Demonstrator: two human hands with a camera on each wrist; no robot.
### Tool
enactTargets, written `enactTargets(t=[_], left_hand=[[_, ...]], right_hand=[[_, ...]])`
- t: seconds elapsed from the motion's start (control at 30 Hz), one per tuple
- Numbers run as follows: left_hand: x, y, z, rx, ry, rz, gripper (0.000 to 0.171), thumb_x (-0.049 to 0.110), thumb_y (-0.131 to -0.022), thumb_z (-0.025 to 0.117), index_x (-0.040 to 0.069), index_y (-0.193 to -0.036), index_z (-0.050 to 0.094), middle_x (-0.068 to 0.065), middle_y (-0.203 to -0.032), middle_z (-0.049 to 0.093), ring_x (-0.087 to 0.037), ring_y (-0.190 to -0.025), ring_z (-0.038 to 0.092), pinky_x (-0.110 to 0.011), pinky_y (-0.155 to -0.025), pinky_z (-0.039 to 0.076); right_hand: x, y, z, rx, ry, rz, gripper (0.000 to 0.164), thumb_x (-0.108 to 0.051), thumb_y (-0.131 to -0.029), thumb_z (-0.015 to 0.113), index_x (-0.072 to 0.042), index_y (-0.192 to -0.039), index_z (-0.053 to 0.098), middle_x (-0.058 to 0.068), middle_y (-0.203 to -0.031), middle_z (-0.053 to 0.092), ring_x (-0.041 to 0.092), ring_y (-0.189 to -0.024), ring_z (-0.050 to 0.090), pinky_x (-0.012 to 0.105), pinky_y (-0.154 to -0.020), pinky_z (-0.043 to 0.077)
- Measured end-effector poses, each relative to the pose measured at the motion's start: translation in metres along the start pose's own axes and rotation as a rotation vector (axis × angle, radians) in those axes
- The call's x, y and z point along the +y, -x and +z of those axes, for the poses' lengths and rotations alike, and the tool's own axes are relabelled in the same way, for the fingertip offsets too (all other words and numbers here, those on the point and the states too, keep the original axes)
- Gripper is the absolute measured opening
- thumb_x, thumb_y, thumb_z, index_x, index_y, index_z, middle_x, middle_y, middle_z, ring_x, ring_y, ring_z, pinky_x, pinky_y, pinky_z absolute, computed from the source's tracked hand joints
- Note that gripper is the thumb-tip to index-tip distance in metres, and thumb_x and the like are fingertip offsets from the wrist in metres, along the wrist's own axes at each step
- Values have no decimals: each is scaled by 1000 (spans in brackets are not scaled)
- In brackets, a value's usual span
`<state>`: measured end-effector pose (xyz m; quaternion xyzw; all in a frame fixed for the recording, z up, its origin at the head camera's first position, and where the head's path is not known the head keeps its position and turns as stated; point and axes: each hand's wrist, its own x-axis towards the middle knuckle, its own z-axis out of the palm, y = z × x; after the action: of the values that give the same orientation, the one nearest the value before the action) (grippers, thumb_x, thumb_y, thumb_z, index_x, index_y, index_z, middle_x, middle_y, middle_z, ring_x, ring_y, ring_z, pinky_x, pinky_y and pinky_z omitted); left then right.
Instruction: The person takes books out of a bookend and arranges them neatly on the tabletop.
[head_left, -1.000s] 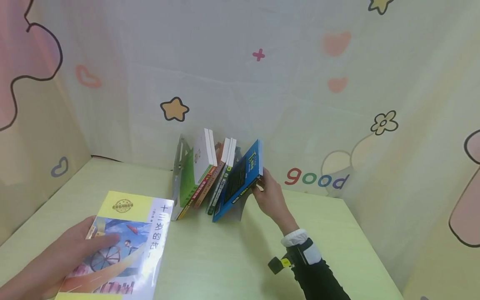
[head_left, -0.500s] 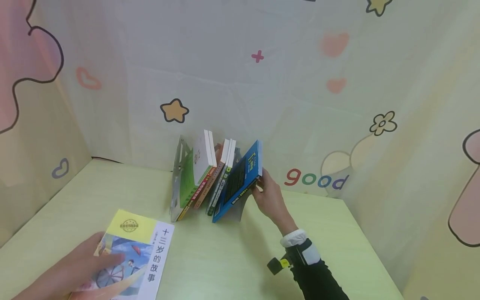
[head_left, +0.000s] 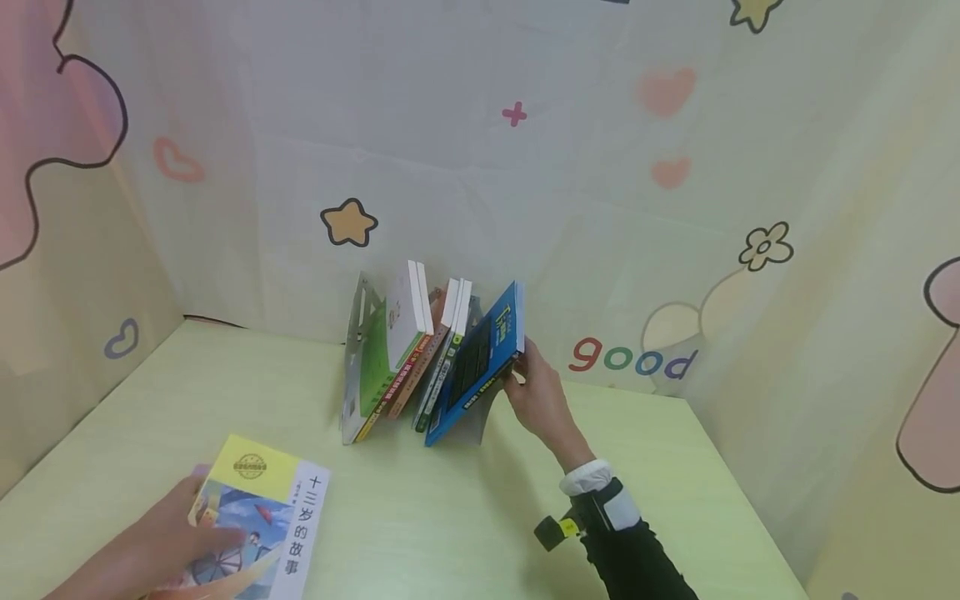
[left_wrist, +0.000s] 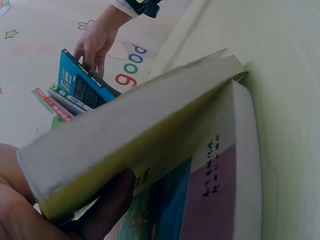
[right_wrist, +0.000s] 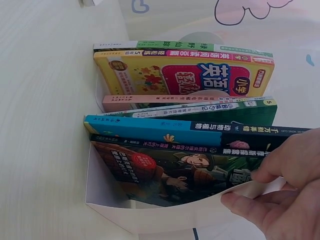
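Observation:
My left hand (head_left: 176,533) grips a book with a yellow and blue picture cover and a white spine (head_left: 300,533), low at the left in the head view. A second book with a purple and blue cover (left_wrist: 212,190) spreads apart from it in the left wrist view. My right hand (head_left: 543,400) pinches the white end panel (right_wrist: 165,215) of a book stand, one finger against the dark picture-cover book (right_wrist: 165,175). Beside that book leans a blue book (head_left: 487,350). Further left stand a yellow book (right_wrist: 175,72) and several others, all tilted.
The stand's grey left panel (head_left: 352,358) rises beside the green-covered book (head_left: 382,358). A pale table (head_left: 420,533) spreads in front, with a printed cloth backdrop (head_left: 450,167) behind and at both sides.
My left hand has moved down and slightly back toward me with its books. The right hand and the stand have stayed in place.

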<state>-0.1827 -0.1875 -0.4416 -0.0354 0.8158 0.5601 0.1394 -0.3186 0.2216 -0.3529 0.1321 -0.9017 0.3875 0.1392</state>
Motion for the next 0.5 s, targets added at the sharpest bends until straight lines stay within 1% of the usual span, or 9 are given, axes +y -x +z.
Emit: enactTargets(t=[0.1, 0.17, 0.2, 0.27, 0.3, 0.37, 0.4, 0.47, 0.5], left_hand=[[-3, -3, -2, 7, -86, -11, 105, 18, -89, 82, -6, -158, 6, -23, -117, 62, -26, -88, 70, -40, -71, 61], [-5, -5, -4, 16, -165, -11, 110, 24, -88, 84, -8, -157, 4, -25, -118, 59, -25, -92, 67, -38, -72, 59], [-5, -6, -5, 22, -215, -15, 113, 30, -87, 85, -9, -157, 5, -27, -121, 58, -26, -95, 65, -39, -73, 58], [-5, -7, -7, 33, -283, -21, 113, 36, -85, 86, -7, -156, 9, -25, -118, 59, -26, -95, 63, -39, -74, 55], [-5, -7, -8, 38, -311, -29, 114, 38, -84, 86, -7, -156, 10, -24, -117, 60, -27, -95, 62, -42, -75, 54], [-4, -7, -10, 39, -387, -48, 115, 48, -83, 85, -5, -156, 13, -19, -112, 62, -26, -93, 61, -44, -76, 50], [-4, -6, -11, 34, -410, -77, 117, 53, -81, 84, -3, -156, 13, -17, -110, 62, -26, -92, 60, -46, -76, 49], [-5, -4, -14, 22, -440, -97, 118, 59, -81, 82, -4, -156, 16, -11, -106, 61, -24, -88, 59, -43, -74, 47], [-5, -3, -15, 21, -446, -110, 119, 60, -79, 82, -5, -155, 18, -12, -107, 59, -23, -86, 59, -43, -71, 47]], right_hand=[[-1, -1, 0, 1, -5, -9, 63, -2, -101, 64, -4, -157, 36, 23, -150, 52, 42, -131, 57, 54, -101, 50], [-1, -1, -1, 0, -4, -7, 63, -3, -101, 63, -4, -157, 35, 23, -150, 52, 42, -131, 57, 54, -102, 50], [-1, -2, -1, 0, -5, -4, 63, -3, -101, 63, -4, -157, 35, 23, -150, 52, 42, -131, 57, 54, -102, 50], [0, -2, -1, 3, -3, 1, 63, -3, -101, 63, -4, -157, 35, 23, -150, 52, 42, -131, 57, 54, -102, 50], [0, -2, -1, 5, -4, 1, 64, -3, -101, 63, -4, -158, 35, 23, -150, 52, 42, -131, 57, 54, -103, 50], [0, -2, -1, 6, -6, -4, 64, -2, -101, 64, -4, -157, 35, 23, -150, 52, 42, -132, 57, 54, -104, 49], [0, -2, -1, 8, -6, -8, 64, -2, -100, 64, -4, -157, 35, 23, -150, 52, 42, -132, 57, 54, -104, 49], [0, -2, -1, 11, -3, -15, 64, -2, -100, 64, -4, -157, 35, 23, -150, 53, 42, -131, 57, 54, -104, 49], [0, -2, -1, 12, -1, -24, 63, -2, -100, 64, -3, -157, 35, 24, -149, 53, 42, -131, 57, 54, -104, 49]])
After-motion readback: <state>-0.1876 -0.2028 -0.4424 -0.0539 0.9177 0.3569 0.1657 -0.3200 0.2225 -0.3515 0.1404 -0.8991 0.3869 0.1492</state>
